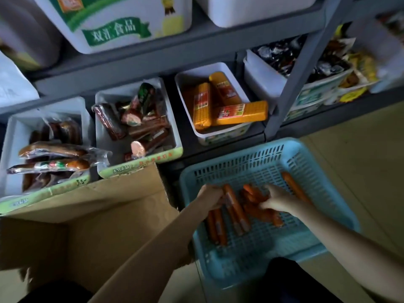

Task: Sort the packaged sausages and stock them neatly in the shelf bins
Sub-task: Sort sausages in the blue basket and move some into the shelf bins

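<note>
A grey shelf unit (196, 51) fills the upper half of the view, its lower level lined with white bins. On the level above stands a big white tub (113, 22) with a green banner that reads 双汇食品. Below the shelf, at the left, an open cardboard box (91, 226) sits on the floor, and just beside it on the right lies a light blue slotted basket (328, 171).

On the lower shelf, the leftmost bin (13, 149) holds dark smoked sausages in clear vacuum packs. The next bin (172, 119) holds a jumble of brown and red wrapped sausages; its green front strip carries writing too blurred to read. The third bin (185, 84) holds three thick yellow-orange sausage sticks (240, 112) with red labels whose print cannot be made out. Further right is a fourth bin (262, 79) with dark, shiny packets.

Inside the basket lie thin orange sausages (216, 226), some side by side at the left, others heaped in the middle, one apart near the right wall. The left hand (209, 196) is curled round a bundle of them, gripping their upper ends. The right hand (276, 199) reaches into the central heap, fingers bent down onto the sausages; whether it has hold of any cannot be told.
</note>
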Motion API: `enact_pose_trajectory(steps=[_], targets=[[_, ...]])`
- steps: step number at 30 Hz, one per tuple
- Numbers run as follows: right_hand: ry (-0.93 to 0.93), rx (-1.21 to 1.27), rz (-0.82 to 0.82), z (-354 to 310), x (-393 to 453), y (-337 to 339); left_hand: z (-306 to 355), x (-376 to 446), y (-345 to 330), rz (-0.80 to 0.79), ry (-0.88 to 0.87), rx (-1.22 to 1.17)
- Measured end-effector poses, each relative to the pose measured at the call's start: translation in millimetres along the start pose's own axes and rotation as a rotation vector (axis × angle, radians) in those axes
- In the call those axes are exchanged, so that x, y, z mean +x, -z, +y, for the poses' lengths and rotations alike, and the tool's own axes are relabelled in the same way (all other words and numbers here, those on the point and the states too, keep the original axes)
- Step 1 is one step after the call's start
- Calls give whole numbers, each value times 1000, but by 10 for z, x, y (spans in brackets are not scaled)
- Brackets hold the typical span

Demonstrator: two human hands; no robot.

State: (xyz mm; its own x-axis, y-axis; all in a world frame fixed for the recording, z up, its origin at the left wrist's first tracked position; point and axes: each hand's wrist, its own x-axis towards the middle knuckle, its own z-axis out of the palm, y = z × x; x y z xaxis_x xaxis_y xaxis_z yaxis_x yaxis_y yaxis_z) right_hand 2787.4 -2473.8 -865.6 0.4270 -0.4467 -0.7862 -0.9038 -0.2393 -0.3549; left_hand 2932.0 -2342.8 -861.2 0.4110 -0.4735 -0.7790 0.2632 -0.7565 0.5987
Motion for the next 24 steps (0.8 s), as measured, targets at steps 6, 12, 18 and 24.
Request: enact_pose_trajectory(steps=[6, 12, 18, 24], targets=[[148, 25, 79, -384, -208, 358, 272, -90, 343, 155, -359, 472], [812, 183, 667, -1111, -964, 1063, 1128, -1111, 774, 427, -1317, 405], [1357, 368, 866, -2115, -1950, 1903, 2146, -2081, 1631, 779, -1605, 268], [1225, -204, 726, -3122, -1874, 2454, 2919, -1874, 2422, 836, -973, 1031]])
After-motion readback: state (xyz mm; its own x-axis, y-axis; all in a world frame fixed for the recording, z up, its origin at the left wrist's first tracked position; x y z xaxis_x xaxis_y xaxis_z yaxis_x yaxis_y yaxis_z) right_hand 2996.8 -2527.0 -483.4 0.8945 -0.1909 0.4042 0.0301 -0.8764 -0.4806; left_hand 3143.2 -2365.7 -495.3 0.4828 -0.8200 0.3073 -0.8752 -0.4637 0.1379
